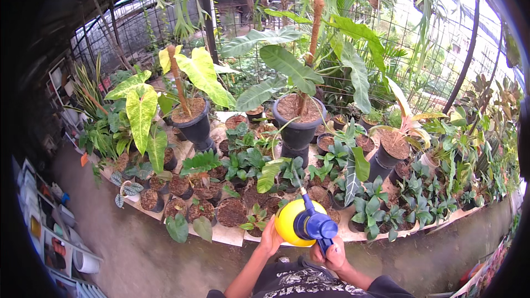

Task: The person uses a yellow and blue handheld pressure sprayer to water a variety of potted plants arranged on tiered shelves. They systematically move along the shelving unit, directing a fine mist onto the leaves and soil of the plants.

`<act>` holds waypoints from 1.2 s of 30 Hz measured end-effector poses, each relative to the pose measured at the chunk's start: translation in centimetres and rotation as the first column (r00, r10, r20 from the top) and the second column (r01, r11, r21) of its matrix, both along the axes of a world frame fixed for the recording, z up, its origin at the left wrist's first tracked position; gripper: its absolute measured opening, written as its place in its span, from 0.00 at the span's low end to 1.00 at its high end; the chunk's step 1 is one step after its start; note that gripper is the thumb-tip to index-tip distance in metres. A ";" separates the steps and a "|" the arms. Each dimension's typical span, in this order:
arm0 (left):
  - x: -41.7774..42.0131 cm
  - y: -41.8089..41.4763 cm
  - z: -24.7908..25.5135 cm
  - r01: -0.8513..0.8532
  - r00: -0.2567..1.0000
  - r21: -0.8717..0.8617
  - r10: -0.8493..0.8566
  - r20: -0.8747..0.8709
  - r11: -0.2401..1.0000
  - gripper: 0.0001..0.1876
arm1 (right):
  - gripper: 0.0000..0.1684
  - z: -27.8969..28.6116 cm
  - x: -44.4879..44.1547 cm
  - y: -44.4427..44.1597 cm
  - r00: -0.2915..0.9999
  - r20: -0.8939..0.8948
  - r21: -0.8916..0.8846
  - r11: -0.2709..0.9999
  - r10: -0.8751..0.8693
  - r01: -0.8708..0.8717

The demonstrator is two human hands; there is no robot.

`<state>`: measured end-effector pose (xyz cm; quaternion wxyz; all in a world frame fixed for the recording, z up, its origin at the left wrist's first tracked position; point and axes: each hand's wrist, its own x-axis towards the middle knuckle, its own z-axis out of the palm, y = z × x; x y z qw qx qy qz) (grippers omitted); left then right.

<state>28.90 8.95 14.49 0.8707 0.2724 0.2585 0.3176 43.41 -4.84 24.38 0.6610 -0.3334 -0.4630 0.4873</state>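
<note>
A pump pressure sprayer with a yellow tank point(285, 219) and a blue head point(321, 227) is in front of me at the table's near edge. My left hand point(271, 236) supports the left side of the tank. Around the blue handle behind the head, my right hand point(332, 253) is closed. The nozzle point(303, 191) points away from me, and a fine streak of spray leaves it towards the small leafy plants point(293, 169) beyond. Low black pots of brown growing medium point(234, 212) stand just left of the sprayer.
Large potted plants on moss poles rise behind, in a middle black pot point(299, 132) and a left one point(192, 126). A tilted pot point(383, 161) stands right. Wire mesh fence point(248, 16) backs the table point(225, 234). Shelving with white pots point(86, 261) lines the left, beside the concrete floor point(103, 219).
</note>
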 end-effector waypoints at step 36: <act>0.2 9.3 18.1 -0.187 0.982 0.540 0.137 0.131 0.821 0.32 | 0.37 13.1 -2.2 8.4 0.991 0.049 0.398 0.912 -0.124 0.095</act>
